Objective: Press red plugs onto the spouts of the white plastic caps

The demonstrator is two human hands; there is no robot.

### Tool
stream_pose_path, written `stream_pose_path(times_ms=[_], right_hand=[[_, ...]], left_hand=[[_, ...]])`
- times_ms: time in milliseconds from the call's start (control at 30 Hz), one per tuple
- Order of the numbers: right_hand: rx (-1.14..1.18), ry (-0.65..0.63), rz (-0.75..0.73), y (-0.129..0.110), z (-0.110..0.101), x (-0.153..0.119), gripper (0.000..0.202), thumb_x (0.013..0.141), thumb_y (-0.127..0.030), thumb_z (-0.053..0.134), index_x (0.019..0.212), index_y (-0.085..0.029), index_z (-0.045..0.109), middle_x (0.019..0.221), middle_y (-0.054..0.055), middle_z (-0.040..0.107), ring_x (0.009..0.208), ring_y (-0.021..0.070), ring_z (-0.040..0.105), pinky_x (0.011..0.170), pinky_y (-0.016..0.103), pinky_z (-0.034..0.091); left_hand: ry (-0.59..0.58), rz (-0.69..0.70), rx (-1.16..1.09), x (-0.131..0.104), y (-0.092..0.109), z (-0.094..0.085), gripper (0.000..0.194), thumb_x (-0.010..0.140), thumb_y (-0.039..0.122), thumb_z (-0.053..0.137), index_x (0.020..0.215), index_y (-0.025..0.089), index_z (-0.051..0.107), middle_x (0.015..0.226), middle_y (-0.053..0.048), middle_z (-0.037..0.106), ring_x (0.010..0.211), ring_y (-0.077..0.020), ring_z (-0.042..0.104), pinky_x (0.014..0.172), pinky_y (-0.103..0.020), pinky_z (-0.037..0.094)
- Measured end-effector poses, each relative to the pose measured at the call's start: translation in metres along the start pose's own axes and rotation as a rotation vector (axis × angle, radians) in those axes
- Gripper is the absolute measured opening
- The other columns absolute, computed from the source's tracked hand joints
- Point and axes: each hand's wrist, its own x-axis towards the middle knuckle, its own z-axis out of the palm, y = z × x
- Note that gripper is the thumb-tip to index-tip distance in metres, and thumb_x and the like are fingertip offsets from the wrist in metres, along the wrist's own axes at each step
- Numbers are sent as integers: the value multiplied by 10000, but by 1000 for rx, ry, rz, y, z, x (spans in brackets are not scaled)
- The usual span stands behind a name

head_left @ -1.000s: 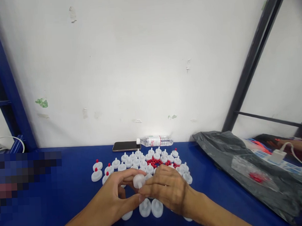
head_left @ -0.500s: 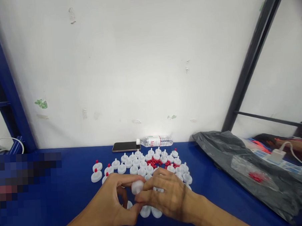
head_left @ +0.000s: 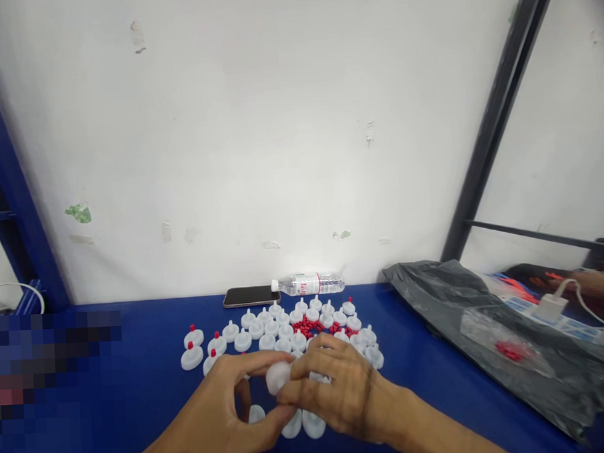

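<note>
In the middle of the head view, a white plastic nozzle cap (head_left: 277, 378) is pinched between both hands, above the blue table. My left hand (head_left: 228, 406) is closed on it, with index finger and thumb around its left side. My right hand (head_left: 342, 388) grips the same cap from the right, its fingertips hiding that end. Whether a red tip sits on its spout cannot be seen. Behind the hands stand several white nozzle caps (head_left: 243, 340), spouts up. Small red tips (head_left: 306, 327) lie in a loose heap among them. Several caps at the left carry a red tip (head_left: 192, 328).
A phone (head_left: 251, 295) and a clear water bottle (head_left: 312, 283) lie along the wall. On the right, a dark plastic bag (head_left: 435, 294) bears a clear bag (head_left: 507, 344) with red pieces. Beyond it are a white charger (head_left: 550, 306) and another person's blurred arm (head_left: 597, 288).
The held cap has turned a little between my fingers and now shows a rounder face. Both hands stay nearly in place, and the view has shifted slightly.
</note>
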Motion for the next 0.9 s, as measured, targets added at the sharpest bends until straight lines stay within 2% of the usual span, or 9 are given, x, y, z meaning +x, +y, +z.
stream_pose_path(times_ms=[100,167,233,300,467,600,700,767,900], right_hand=[[-40,39,124,15,-12,0,114,1008,-236,572,1070,-209,664,896,22,727,780,139,652,754,282,509],[-106,95,293,33,-23,-1,78,980,-262,625,1027,-219,671,909,32,725,827,161,663,774,291,512],[-208,73,551,55,-35,-5,127,995,-296,589,995,-193,663,940,55,717,835,170,666,802,302,505],[-381,-99,848,78,-44,-14,194,1018,-339,533,1031,-189,655,1030,69,714,932,182,668,858,303,479],[-523,-375,1133,116,-53,-48,116,937,-216,585,961,-173,690,937,85,740,857,211,689,691,299,407],[-578,-551,1274,126,-50,-69,112,901,-176,604,943,-159,707,901,117,735,861,238,694,686,315,406],[-555,-644,1307,129,-47,-75,153,936,-293,639,971,-154,694,912,71,716,860,207,677,776,341,486],[-524,-665,1301,130,-46,-76,191,939,-338,652,989,-158,691,933,49,713,873,196,672,816,360,506],[-474,-624,1264,128,-48,-74,108,881,-257,678,934,-180,733,904,87,748,888,238,700,734,317,442]], left_hand=[[139,9,158,-1,-11,-6,450,916,525,592,1305,307,645,1016,-16,733,654,-144,587,594,-253,539],[194,126,307,3,-18,-12,355,988,468,502,1258,297,656,1002,-19,726,725,-167,619,657,-284,540],[257,301,470,9,-25,-18,269,1010,352,473,1165,278,679,933,-16,719,795,-195,636,719,-320,521],[302,438,585,13,-31,-22,237,1002,259,467,1105,265,681,905,-15,711,838,-211,634,739,-337,499],[279,465,678,17,-36,-24,239,996,181,435,1041,240,662,914,-16,705,856,-209,621,698,-328,484],[274,441,722,18,-37,-23,247,997,176,413,1001,232,654,893,-18,698,840,-212,627,663,-325,480],[266,432,739,18,-38,-22,251,1000,177,399,987,237,643,886,-16,692,836,-212,631,659,-322,479],[264,421,749,18,-39,-21,238,1003,188,398,1023,241,628,873,-17,681,858,-218,641,634,-310,469],[239,405,766,17,-37,-19,227,1000,189,391,1116,239,580,895,-25,675,877,-216,647,603,-300,440]])
